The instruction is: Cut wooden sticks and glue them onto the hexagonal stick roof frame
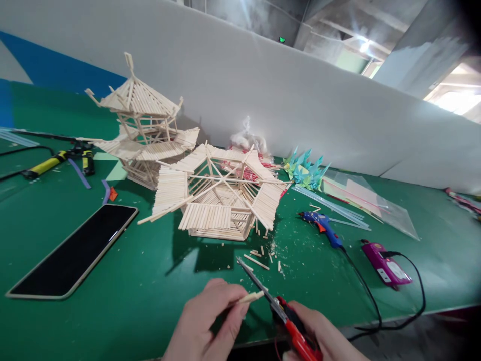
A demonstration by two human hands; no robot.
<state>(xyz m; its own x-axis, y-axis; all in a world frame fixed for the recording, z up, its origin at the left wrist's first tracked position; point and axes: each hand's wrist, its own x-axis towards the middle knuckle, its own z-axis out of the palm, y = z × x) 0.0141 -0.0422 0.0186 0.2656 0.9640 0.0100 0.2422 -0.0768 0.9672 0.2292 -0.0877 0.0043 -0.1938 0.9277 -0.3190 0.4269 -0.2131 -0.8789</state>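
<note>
Green tabletop (143,273), glossy, runs the full width; behind it a long, plain off-wht. partition (218,75), slanting down to the R, w/ a blue geometric patch (71,65) at far L. Above: unfinished-looking concrete ceiling (326,12), a lit lamp (364,46), sm. green glowing sign (281,39), v. bright opening (458,95) upper R. Greyish floor (398,336) lower R.
</note>
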